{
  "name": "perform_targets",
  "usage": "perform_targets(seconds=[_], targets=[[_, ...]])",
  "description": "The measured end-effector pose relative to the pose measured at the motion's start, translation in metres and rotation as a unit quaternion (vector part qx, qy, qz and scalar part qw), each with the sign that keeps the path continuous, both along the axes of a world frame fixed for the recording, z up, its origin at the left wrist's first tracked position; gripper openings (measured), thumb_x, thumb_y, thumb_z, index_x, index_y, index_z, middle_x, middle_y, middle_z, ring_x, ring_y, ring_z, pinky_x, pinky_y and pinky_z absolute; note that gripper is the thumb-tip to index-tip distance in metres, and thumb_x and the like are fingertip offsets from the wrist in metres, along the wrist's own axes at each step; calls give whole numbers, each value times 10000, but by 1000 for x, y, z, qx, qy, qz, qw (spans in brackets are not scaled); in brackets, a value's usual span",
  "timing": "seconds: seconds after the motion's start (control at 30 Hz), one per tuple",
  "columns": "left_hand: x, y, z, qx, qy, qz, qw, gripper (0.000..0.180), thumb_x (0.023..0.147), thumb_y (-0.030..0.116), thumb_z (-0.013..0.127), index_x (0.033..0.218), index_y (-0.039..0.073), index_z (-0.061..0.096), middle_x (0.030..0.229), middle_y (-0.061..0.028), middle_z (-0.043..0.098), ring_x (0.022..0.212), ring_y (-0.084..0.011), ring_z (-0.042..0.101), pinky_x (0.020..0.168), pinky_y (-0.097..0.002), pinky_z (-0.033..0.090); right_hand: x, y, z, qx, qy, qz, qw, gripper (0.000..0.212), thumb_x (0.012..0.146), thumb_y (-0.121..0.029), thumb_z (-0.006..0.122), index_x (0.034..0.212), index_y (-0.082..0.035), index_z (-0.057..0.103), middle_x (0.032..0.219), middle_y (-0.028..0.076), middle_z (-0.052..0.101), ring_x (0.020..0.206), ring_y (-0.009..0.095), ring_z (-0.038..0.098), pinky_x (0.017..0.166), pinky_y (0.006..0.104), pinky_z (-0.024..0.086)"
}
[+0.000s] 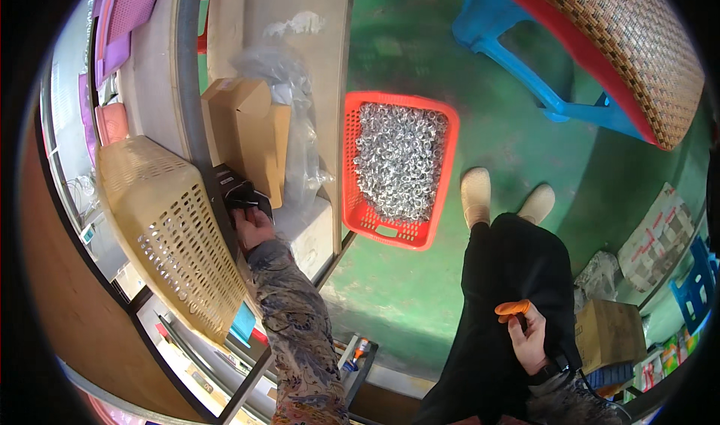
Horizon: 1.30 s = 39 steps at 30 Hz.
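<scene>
My left hand [253, 226] reaches over the shelf at the left, its fingers curled against a dark, soft-looking black item [244, 194]. What that item is, I cannot make out, and part of it is hidden. Just beyond it stands an open cardboard box [244, 129], with clear plastic sheeting [300, 155] beside it. Over my lap, my right hand [529, 341] has an orange finger cot [513, 307] on its outstretched index finger. The thumb is just below that finger, and nothing shows between them.
A red plastic basket [454, 144] of small shiny metal parts stands on the green floor. Left of my arm leans a yellow perforated basket [176, 230]. A blue stool [517, 69] with a woven top is at far right. A cardboard carton [611, 335] sits right of my legs.
</scene>
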State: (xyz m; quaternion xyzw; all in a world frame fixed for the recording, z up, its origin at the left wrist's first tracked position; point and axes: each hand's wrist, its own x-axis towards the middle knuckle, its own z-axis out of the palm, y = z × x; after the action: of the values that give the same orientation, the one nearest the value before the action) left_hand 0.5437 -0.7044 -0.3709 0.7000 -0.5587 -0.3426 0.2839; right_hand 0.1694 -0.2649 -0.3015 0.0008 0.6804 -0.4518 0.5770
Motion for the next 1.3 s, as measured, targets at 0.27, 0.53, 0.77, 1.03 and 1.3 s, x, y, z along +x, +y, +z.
perform_targets(seconds=[0.27,0.53,0.77,1.03,1.3], targets=[[-70,29,-20,36,161,314,935,376,825,396,682,1074,130,590,1012,11,593,864,-129,536,623,-217,382,24,28,1,11,-22,-31,999,211,823,77,490,949,22,651,888,76,656,787,125,609,743,244,467],[-64,24,-48,-19,-420,175,891,765,666,387,799,1257,32,467,1297,-194,425,1028,-321,517,856,-464,423,53,34,2,12,-61,-35,997,221,826,79,490,962,21,654,866,69,664,785,117,606,760,243,468],[-77,20,-44,27,-467,16,884,1051,649,323,803,1424,-16,178,1338,-286,355,1251,-392,372,1040,-462,313,70,37,3,35,-108,-67,991,220,835,69,487,978,23,647,839,48,655,774,96,589,746,230,461],[-20,13,-77,61,-796,-163,580,335,900,289,506,1132,49,472,881,-113,624,771,-292,630,678,-370,500,68,33,1,33,-121,-71,990,209,835,66,498,980,24,643,836,45,655,759,81,584,722,227,460],[-92,68,-3,-31,-658,-63,749,129,899,173,517,951,55,523,645,-161,629,562,-312,630,507,-415,474,30,-69,-41,-74,52,79,993,192,805,23,575,988,5,630,842,115,626,723,195,607,647,272,480]])
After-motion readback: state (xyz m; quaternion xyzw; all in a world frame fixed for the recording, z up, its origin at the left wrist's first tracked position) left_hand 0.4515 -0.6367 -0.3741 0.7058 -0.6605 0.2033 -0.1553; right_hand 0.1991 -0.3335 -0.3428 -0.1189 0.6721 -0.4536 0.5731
